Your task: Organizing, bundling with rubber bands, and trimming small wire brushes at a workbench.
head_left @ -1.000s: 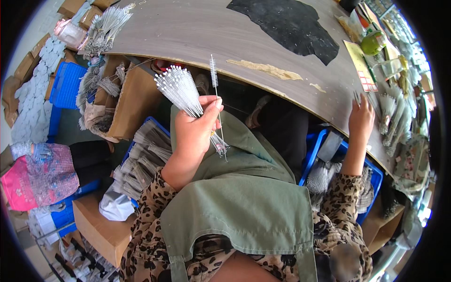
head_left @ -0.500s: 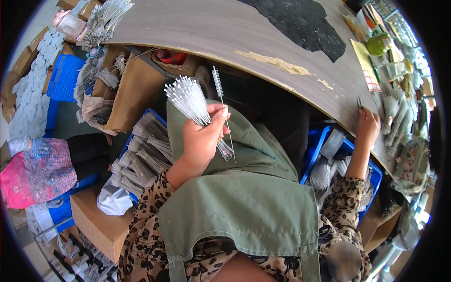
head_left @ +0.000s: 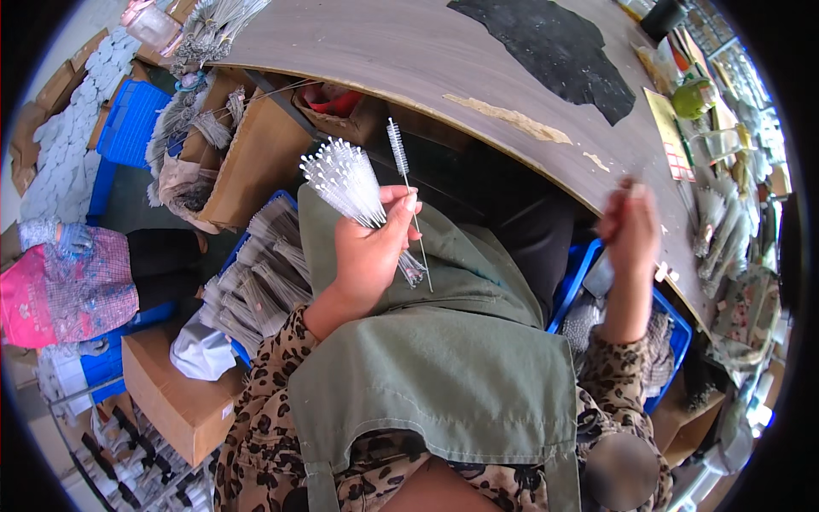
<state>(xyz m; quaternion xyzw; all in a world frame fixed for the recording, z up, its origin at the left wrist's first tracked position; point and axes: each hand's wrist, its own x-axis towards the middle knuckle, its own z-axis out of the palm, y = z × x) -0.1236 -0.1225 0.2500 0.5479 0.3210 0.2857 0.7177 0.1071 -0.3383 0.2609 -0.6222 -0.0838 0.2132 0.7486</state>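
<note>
My left hand (head_left: 363,260) is closed around a bundle of thin wire brushes (head_left: 343,181) over my lap. Their bristled heads, with small white tips, fan out above my fist, and the wire ends stick out below it. Between thumb and fingers I pinch a single wire brush (head_left: 397,152), standing apart from the bundle with its bristles up. My right hand (head_left: 630,224) is smeared by motion above the table's near edge. Its fingers cannot be made out, nor whether anything is in them. A green apron (head_left: 435,375) covers my lap.
The wooden table (head_left: 358,43) has a chipped edge and a black sheet (head_left: 554,51). Blue crates with brush bundles (head_left: 256,290) stand on both sides of me. Cardboard boxes (head_left: 183,397) are at left, near another person in pink (head_left: 68,286). More bundles (head_left: 712,213) lie at the table's right.
My right hand has moved left from the table's right edge and is now blurred. My left hand keeps its hold on the brushes. The view has shifted slightly.
</note>
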